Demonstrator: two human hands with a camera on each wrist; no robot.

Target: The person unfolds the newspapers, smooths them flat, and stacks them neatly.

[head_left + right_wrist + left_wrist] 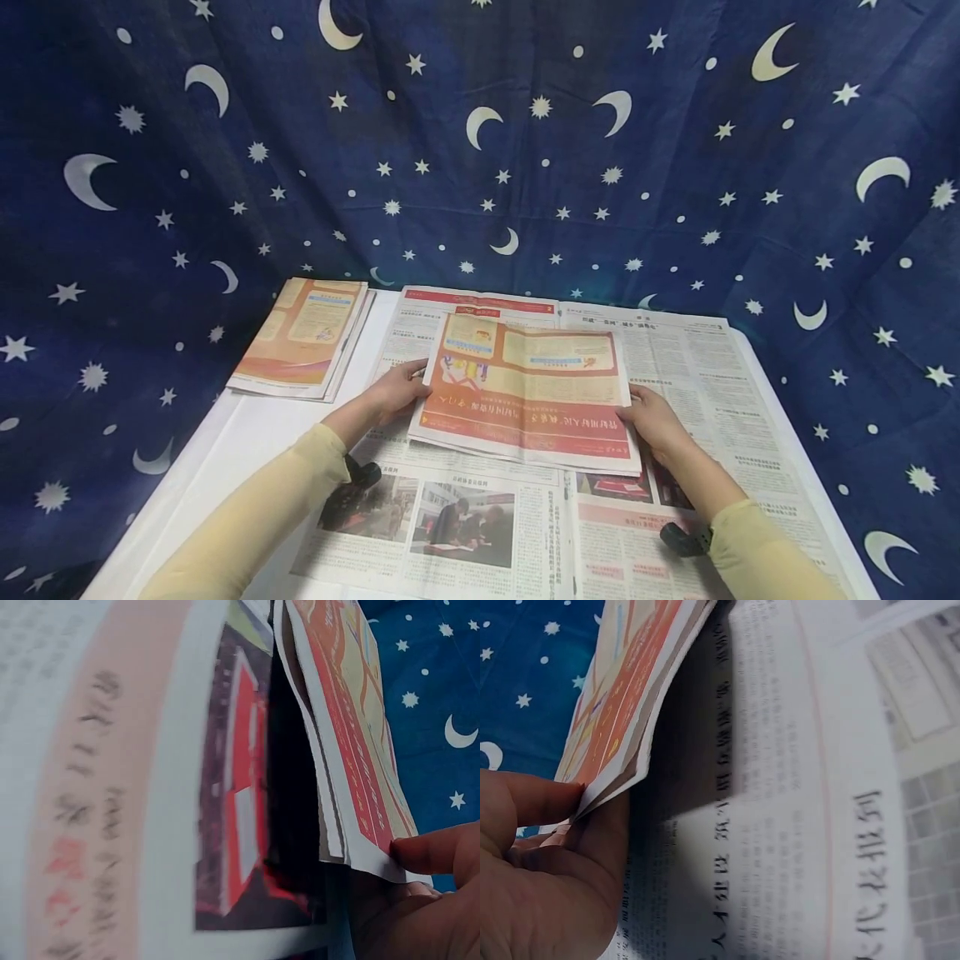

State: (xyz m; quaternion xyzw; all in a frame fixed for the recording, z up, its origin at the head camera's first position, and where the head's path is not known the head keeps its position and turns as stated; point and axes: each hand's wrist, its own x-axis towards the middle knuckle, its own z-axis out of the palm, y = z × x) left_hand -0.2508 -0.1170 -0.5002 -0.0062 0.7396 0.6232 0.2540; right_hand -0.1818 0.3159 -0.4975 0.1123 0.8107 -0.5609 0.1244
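over the open newspaper (547,500), see the folded newspaper (525,392), raised at its near edge. should feel light, limp, easily creased, apt to gape between layers. hold by opposite sides, as now pinched in left hand (397,393) and right hand (655,422).

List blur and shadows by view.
Head: fine print on the folded red-orange newspaper is too soft to read; left wrist: a dark shadow beside it on the spread white printed newspaper; right wrist: the spread newspaper's print blurs at left.
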